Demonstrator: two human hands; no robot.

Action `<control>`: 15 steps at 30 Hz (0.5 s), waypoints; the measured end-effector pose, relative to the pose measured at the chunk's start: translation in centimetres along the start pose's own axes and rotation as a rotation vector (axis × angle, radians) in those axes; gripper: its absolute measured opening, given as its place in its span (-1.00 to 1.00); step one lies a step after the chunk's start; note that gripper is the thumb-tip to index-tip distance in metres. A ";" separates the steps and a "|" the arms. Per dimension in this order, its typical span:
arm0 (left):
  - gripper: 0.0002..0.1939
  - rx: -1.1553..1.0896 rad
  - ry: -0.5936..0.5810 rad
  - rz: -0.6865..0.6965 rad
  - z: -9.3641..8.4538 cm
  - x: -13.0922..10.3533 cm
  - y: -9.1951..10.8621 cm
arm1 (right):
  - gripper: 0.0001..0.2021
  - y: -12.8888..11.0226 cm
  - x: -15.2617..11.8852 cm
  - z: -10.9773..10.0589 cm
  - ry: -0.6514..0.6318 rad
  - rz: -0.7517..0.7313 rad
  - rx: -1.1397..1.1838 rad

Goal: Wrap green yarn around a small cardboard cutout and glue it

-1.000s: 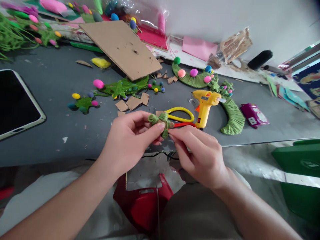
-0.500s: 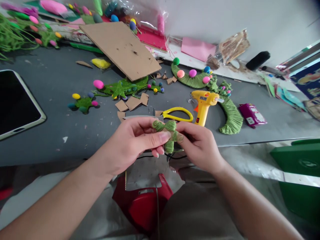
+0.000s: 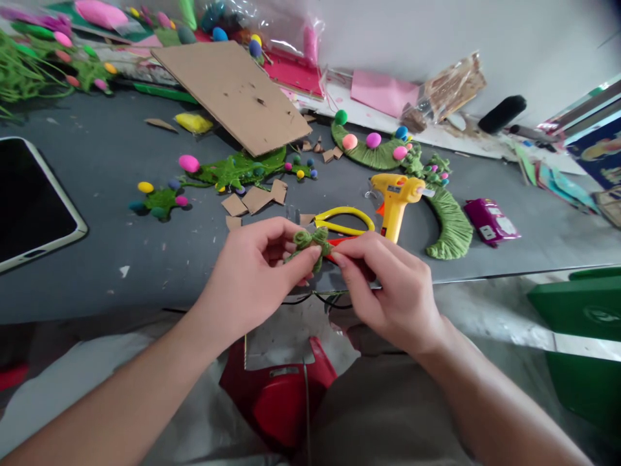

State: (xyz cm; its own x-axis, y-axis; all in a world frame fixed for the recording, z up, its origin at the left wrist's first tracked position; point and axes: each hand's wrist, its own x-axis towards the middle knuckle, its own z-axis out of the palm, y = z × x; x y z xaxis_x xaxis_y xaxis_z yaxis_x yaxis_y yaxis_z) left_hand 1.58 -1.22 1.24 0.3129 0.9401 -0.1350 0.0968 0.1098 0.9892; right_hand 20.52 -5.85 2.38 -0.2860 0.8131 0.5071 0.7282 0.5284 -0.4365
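Note:
A small star-like cardboard shape wrapped in green yarn (image 3: 309,241) is held between the thumb and fingers of my left hand (image 3: 255,268). My right hand (image 3: 388,285) pinches at its right edge, apparently on the green yarn; the fingertips hide most of what they grip. Behind my hands lie yellow-handled scissors (image 3: 347,220), partly covered. A red-orange object (image 3: 342,242) shows between my hands, mostly hidden. Just beyond the right hand lies a yellow glue gun (image 3: 396,197).
A green yarn-wrapped crescent (image 3: 451,226) and a purple packet (image 3: 492,221) lie at right. Cardboard scraps (image 3: 256,198), a cardboard sheet (image 3: 237,94) and pom-pom decorated green pieces (image 3: 162,202) are on the grey table (image 3: 121,246). A phone (image 3: 39,200) lies at left; a green bin (image 3: 582,310) stands right.
The yarn-wrapped shape has turned and shifted slightly left and up in my left hand. My right hand has rotated, its thumb and finger now pinching at the shape's edge.

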 end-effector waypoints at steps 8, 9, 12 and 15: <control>-0.85 -0.123 0.049 -0.006 0.1 -0.2 0.2 | -0.87 -0.3 -0.8 0.8 -0.031 -0.062 -0.068; -0.84 -0.160 0.044 -0.021 0.0 -0.2 0.2 | -0.87 -0.3 -0.8 0.8 -0.032 -0.067 -0.073; -0.85 -0.274 0.011 -0.051 -0.2 -0.2 0.0 | -0.86 -0.4 -0.7 0.9 -0.040 -0.075 -0.072; -0.88 -0.366 -0.012 -0.061 -0.5 -0.2 -0.3 | -0.85 -0.3 -0.7 1.1 -0.048 -0.033 -0.002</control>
State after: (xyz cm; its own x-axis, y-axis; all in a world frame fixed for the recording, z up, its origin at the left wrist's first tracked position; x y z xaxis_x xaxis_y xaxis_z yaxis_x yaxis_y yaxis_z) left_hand 1.08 -1.27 1.03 0.3284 0.9247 -0.1927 -0.2280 0.2756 0.9338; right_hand 19.86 -6.31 1.30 -0.3399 0.8060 0.4846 0.7191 0.5549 -0.4183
